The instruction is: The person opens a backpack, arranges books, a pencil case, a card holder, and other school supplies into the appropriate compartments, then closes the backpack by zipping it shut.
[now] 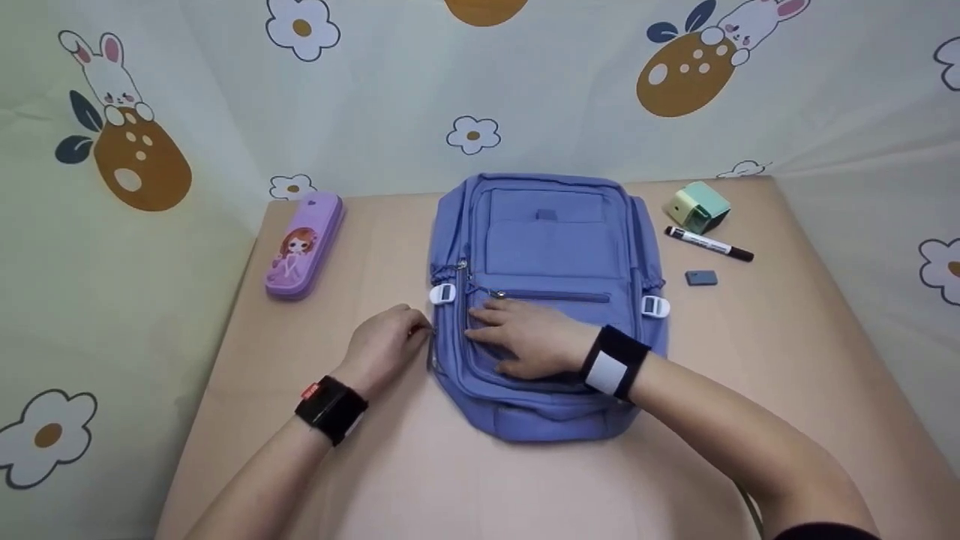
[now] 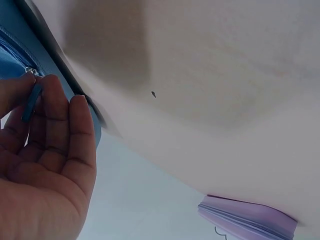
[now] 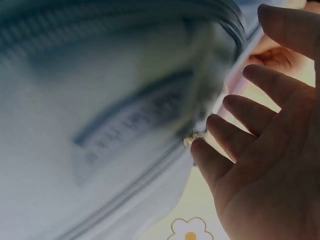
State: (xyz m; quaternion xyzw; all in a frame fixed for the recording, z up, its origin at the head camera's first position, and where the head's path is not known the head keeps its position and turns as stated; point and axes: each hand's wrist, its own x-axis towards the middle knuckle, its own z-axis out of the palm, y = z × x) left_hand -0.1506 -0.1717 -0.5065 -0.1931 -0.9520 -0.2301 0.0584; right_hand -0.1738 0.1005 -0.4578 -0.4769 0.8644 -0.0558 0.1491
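Note:
A blue-purple backpack (image 1: 555, 251) lies front side up in the middle of the table. At its left edge my left hand (image 1: 382, 343) pinches a zipper pull (image 2: 31, 102) between thumb and fingertips; the metal slider (image 2: 31, 71) shows just above them in the left wrist view. My right hand (image 1: 538, 339) rests on the lower front of the backpack with its fingers spread. Just beyond those fingers is the front pocket's zipper (image 1: 553, 297). In the right wrist view the fingers (image 3: 270, 82) are straight and hold nothing.
Left of the backpack lies a purple pencil case (image 1: 319, 240) with a doll picture. To the right are a green-and-cream sharpener-like box (image 1: 701, 206), a black-and-white marker (image 1: 709, 244) and a small grey-blue block (image 1: 701, 278). A patterned cloth (image 1: 375, 97) hangs around the table.

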